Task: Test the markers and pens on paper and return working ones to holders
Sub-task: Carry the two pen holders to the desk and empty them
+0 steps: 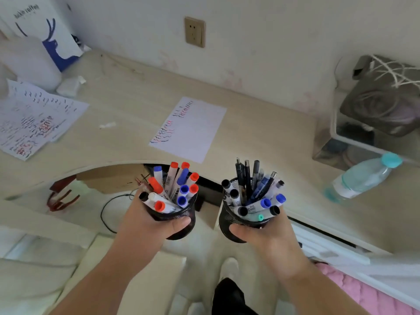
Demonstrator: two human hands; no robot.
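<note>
Faintly, "coffee" on bag (34, 23)

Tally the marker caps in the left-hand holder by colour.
In the mesh holder gripped by the left hand, caps showing:
Red caps: 6
Blue caps: 4
Black cap: 1
White cap: 1
Total: 12
Any caps buried lower in the holder can't be seen.

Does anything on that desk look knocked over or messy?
Yes. The water bottle at the right lies on its side on the desk instead of standing. At the left, scribbled sheets lie skewed and overlapping, one hanging over the edge. A small crumpled scrap lies nearby.
</note>
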